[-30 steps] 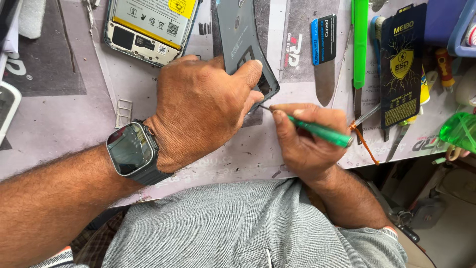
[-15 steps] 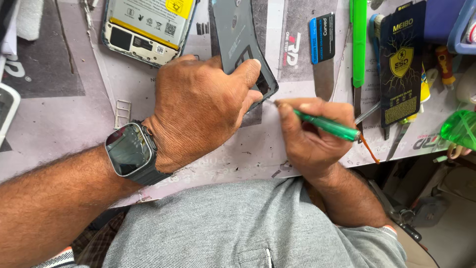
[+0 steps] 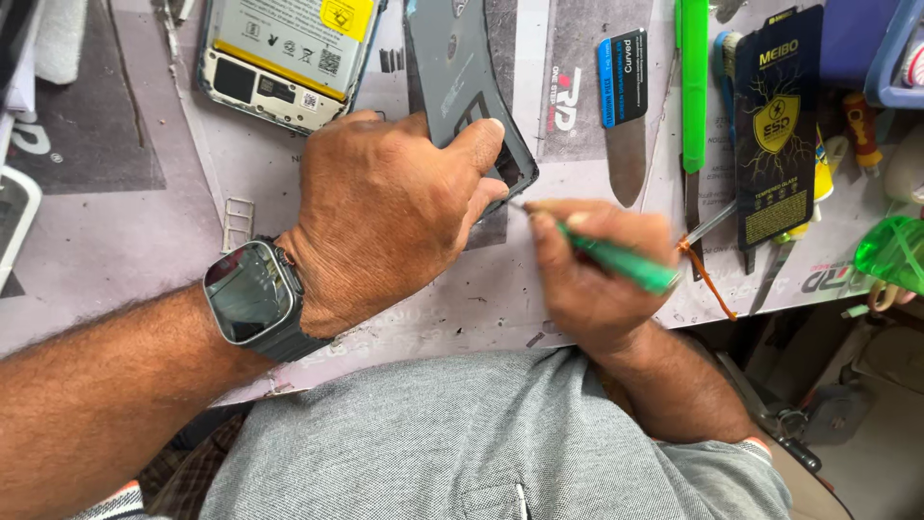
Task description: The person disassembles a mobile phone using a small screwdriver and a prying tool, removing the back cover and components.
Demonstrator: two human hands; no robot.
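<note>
The worktop [image 3: 115, 241], covered with a pale printed mat, fills the view from 9 to 3 o'clock. At 12 o'clock on it lies an opened phone [image 3: 284, 58] with its battery and boards showing. Just right of that lies the dark grey back cover [image 3: 467, 91], running from 12 o'clock down to the centre, tilted slightly.

The left hand [image 3: 385, 217] sits at the centre, palm down on the lower end of the back cover, its fingers [image 3: 481, 140] curled together and pressing that end to the worktop. A square dark watch [image 3: 248, 292] is on the wrist at 8 o'clock.

The right hand [image 3: 597, 274] is at 4 o'clock from centre, just beside the left hand, fingers clamped on a green-handled tool [image 3: 621, 262]. The tool's thin tip points toward 10 o'clock and meets the lower corner of the cover.

At 2 o'clock stands a dark screen-protector packet [image 3: 778, 125] with a yellow shield. At 1 o'clock lie a green-handled blade [image 3: 693, 87] and a metal scraper with a blue and black handle [image 3: 624, 116], side by side. A small card tray [image 3: 237, 223] lies at 9 o'clock, near the wrist.
</note>
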